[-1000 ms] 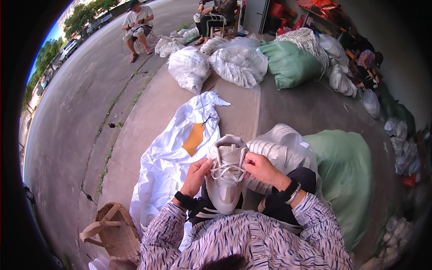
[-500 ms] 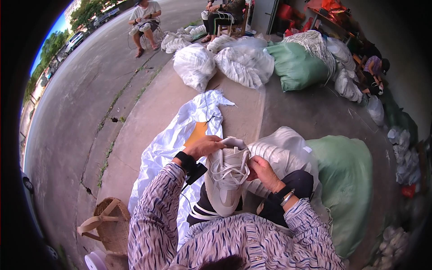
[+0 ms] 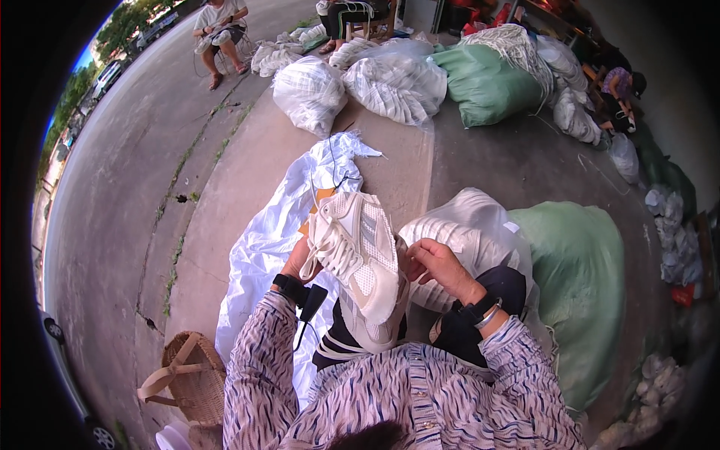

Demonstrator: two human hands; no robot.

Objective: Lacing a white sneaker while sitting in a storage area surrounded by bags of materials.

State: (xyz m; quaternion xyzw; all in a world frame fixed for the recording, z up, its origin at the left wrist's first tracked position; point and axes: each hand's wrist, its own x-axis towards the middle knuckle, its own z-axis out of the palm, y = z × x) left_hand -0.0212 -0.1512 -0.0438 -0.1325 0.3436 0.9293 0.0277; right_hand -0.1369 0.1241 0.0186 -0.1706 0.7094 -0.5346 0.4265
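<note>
A cream lace-up sneaker upper (image 3: 360, 244) with mesh panels is tilted on its side above my lap. My left hand (image 3: 298, 262) is closed around its lace side, the fingers partly hidden behind it. At its right edge, my right hand (image 3: 439, 266) has thumb and forefinger pinched together. Whatever sits in that pinch, if anything, is too small to make out. Below the raised upper, the toe of another pale shoe piece (image 3: 371, 336) shows on my dark trousers.
A white sheet (image 3: 255, 262) lies on the ground at left, by a wicker basket (image 3: 196, 379). Close on my right stand a clear bag of pale pieces (image 3: 472, 240) and a green sack (image 3: 577, 277). More stuffed bags (image 3: 394, 86) line the far side, where a seated person (image 3: 220, 37) works.
The sneaker upper has been lifted and turned onto its side, uncovering another pale piece beneath. My left hand has shifted down and left; my right hand has drawn slightly up beside the upper's edge.
</note>
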